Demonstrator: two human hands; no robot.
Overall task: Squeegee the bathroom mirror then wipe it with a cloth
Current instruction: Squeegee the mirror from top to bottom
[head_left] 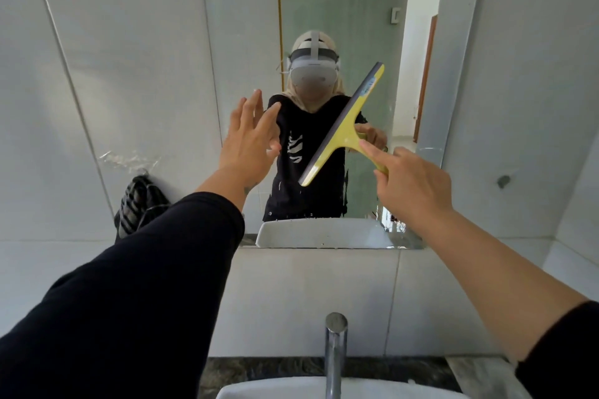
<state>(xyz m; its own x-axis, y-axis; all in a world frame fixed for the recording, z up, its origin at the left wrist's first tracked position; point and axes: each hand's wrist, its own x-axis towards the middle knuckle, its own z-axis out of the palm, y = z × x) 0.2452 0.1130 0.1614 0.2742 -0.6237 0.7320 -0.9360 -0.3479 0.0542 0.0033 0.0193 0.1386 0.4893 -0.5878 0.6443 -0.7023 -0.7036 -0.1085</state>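
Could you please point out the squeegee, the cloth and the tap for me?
squeegee [344, 129]: head view, on the yellow head near the handle joint.
cloth [137, 204]: head view, on its striped folds, left of the mirror.
tap [335, 353]: head view, on the chrome stem.

Chrome tap [335, 353] – white basin [269, 390] below

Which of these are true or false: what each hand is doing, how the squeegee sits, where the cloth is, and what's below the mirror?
1. The right hand grips the yellow squeegee by its handle. True.
2. The left hand holds the cloth. False: it is empty, fingers spread, raised toward the mirror.
3. The squeegee blade lies level. False: it is tilted, its upper end to the right.
4. A dark striped cloth hangs on the wall left of the mirror. True.
5. A chrome tap stands below the mirror. True.
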